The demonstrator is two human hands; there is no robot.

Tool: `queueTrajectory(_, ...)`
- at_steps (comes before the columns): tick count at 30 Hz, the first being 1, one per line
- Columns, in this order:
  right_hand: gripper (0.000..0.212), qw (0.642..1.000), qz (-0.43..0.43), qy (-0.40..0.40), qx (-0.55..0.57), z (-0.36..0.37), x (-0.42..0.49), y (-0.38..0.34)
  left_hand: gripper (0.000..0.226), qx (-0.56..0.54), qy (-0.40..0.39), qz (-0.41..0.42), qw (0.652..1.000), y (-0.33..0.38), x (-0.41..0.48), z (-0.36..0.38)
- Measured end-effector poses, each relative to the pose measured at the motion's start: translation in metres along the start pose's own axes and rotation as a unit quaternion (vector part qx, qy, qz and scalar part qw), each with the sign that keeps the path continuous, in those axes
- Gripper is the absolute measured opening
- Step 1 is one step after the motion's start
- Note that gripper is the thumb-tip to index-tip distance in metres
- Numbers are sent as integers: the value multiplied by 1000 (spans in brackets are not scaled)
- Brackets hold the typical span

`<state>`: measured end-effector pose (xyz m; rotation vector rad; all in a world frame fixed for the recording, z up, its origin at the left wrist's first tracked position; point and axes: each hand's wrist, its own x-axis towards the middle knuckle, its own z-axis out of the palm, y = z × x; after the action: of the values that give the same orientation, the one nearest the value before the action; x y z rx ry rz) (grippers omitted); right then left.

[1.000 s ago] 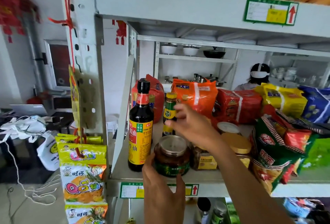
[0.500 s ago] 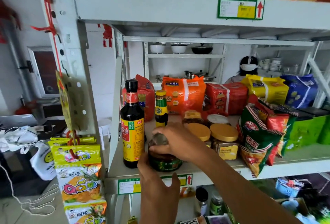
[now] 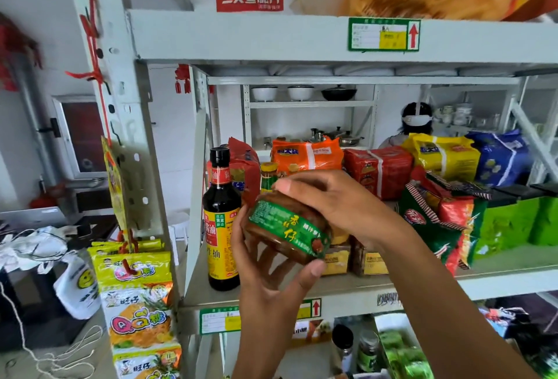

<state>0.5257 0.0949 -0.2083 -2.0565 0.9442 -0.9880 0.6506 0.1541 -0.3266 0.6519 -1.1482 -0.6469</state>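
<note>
A squat glass jar (image 3: 287, 226) of dark pickle with a green label hangs tilted in the air in front of the middle shelf (image 3: 422, 283). My left hand (image 3: 265, 273) cups it from below, thumb against its right lower edge. My right hand (image 3: 335, 206) grips its top from above, covering the lid. A tall soy sauce bottle (image 3: 220, 221) with a yellow and red label stands on the shelf just left of the jar. A small green bottle (image 3: 268, 176) stands behind the jar, mostly hidden.
Yellow-labelled jars (image 3: 338, 258) stand on the shelf behind my hands. Noodle packs (image 3: 377, 170) line the back, snack bags (image 3: 437, 221) fill the right. Candy packets (image 3: 133, 297) hang from the left upright. A person with a headset (image 3: 415, 119) stands beyond the shelving.
The jar stood on the shelf edge with my right hand reaching to its lid. Now both hands have lifted it off the shelf and tipped it, label toward me.
</note>
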Motion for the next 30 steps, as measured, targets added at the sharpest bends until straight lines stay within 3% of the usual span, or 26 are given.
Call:
queueTrajectory(3,55,996,-12,29,78,-3,-19,-6,105,-49,45,-6,998,13,1,16)
queueTrajectory(5,67,993,-43,-9,112,-5,-35,2,100,-39,81,-36,995,23,5,21)
queueTrajectory(7,72,994,-57,-30,83,-4,-50,10,97,-12,86,-77,993,34,9,17)
queueTrajectory(8,72,996,-61,-20,62,-3,-54,13,84,3,77,-95,992,39,12,14)
queueTrajectory(11,56,995,-79,66,16,1,-60,16,40,31,44,-101,993,57,14,3)
queueTrajectory(13,54,988,-80,128,29,2,-61,19,31,29,15,-82,996,67,12,2)
queueTrajectory(15,59,980,-40,163,109,5,-59,26,24,28,-14,-69,997,70,13,3)
queueTrajectory(19,68,958,81,199,189,11,-60,23,26,37,-53,-67,996,69,19,3)
queueTrajectory(21,66,969,56,170,170,12,-62,20,34,57,-69,-47,995,64,18,0)
queueTrajectory(25,41,982,-15,110,156,6,-67,16,50,124,-70,6,990,49,16,-9)
queueTrajectory(30,71,984,-90,58,142,1,-66,14,62,111,-64,60,990,47,17,-10)
